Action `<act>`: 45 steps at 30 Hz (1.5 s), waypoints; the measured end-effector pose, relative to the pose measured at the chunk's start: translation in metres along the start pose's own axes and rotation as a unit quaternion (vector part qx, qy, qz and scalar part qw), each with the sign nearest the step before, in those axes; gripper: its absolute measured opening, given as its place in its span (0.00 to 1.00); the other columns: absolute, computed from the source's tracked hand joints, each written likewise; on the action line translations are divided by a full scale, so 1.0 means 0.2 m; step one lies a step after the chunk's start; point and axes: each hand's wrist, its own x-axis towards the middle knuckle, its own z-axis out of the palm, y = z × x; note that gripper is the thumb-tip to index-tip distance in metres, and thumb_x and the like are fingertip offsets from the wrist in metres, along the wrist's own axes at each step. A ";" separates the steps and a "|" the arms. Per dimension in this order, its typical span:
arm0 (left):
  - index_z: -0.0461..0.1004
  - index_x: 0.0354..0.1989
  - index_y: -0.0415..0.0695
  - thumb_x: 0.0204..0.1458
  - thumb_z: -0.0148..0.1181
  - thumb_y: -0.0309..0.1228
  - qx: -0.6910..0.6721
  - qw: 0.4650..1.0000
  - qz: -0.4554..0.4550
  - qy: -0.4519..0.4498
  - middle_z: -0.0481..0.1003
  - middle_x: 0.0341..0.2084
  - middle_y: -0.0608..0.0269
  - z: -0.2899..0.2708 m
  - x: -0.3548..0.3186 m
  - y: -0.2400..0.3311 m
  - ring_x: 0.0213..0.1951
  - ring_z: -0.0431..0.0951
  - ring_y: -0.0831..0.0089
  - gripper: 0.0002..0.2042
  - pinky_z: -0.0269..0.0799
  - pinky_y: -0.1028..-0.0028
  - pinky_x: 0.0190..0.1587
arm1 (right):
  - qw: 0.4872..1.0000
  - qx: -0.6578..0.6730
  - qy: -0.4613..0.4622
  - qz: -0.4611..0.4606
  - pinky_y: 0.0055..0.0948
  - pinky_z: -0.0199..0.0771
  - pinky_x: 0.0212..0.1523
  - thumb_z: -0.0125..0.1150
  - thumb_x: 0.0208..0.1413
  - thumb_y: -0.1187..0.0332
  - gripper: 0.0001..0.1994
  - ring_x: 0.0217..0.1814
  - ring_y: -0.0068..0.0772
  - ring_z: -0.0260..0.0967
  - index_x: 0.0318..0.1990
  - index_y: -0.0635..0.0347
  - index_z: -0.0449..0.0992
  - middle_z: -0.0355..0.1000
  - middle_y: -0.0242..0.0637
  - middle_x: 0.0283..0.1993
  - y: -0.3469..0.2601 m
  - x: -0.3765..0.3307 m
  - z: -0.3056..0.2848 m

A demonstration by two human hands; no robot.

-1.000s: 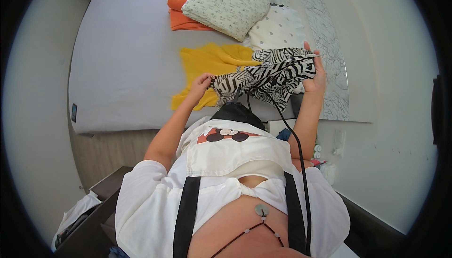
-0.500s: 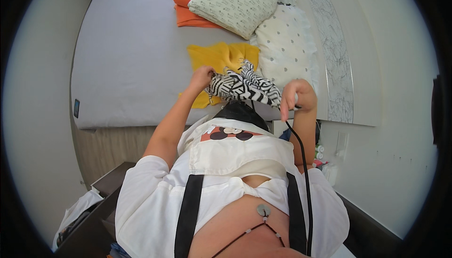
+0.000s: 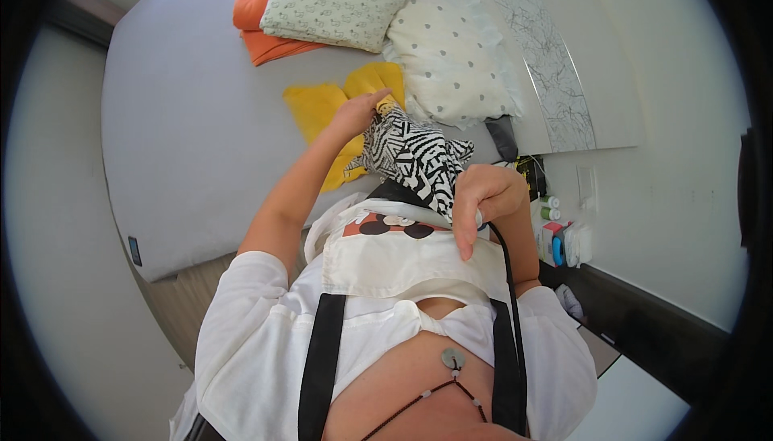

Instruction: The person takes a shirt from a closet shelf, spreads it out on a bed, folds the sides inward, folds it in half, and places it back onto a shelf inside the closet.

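Note:
A black-and-white patterned cloth (image 3: 415, 151) hangs bunched between my hands in front of my apron. Its far end is pinched in my left hand (image 3: 358, 113), fingers pointing away over a yellow cloth (image 3: 318, 107) spread on the bed. My right hand (image 3: 491, 199) is closed at the cloth's near right end. A small pale piece shows at its fingers, with a black cord (image 3: 511, 280) running from there down along my right side. Exactly how the right fingers grip is partly hidden. Whether the patterned cloth is a garment I cannot tell.
The grey bed (image 3: 185, 119) fills the left and far side. On it lie a green-white pillow (image 3: 338, 2), a heart-dotted pillow (image 3: 451, 55) and folded orange cloth (image 3: 256, 6). Beside the right wall are several bottles and packets (image 3: 564, 240). A phone-like dark object (image 3: 134, 251) sits at the bed's left edge.
My left hand has moved farther out and slightly right with the patterned cloth, which now slants toward me. The right hand has come nearer and left. The view has turned.

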 end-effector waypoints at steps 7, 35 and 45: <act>0.72 0.34 0.46 0.35 0.50 0.20 0.018 0.991 0.068 -0.111 0.71 0.29 0.52 0.09 0.05 -0.07 0.35 0.69 0.58 0.14 0.65 0.67 0.38 | 0.997 -0.002 0.041 -0.069 0.28 0.72 0.26 0.42 0.53 0.71 0.11 0.27 0.43 0.71 0.27 0.71 0.68 0.70 0.53 0.27 0.00 -0.06 0.04; 0.73 0.28 0.42 0.37 0.51 0.22 -0.017 0.986 -0.024 0.164 0.65 0.41 0.51 0.38 -0.31 -0.14 0.38 0.68 0.58 0.08 0.64 0.69 0.40 | 0.997 -0.017 0.056 -0.050 0.29 0.72 0.25 0.44 0.53 0.70 0.11 0.26 0.43 0.71 0.26 0.70 0.69 0.70 0.53 0.25 -0.05 -0.06 0.00; 0.70 0.25 0.41 0.39 0.49 0.27 -0.536 0.796 -0.253 -0.122 0.67 0.23 0.69 0.32 -0.16 -0.12 0.26 0.64 0.84 0.06 0.61 0.84 0.30 | 0.996 -0.020 0.074 -0.054 0.28 0.72 0.24 0.45 0.52 0.69 0.12 0.25 0.42 0.71 0.25 0.70 0.69 0.70 0.52 0.24 -0.06 -0.07 -0.02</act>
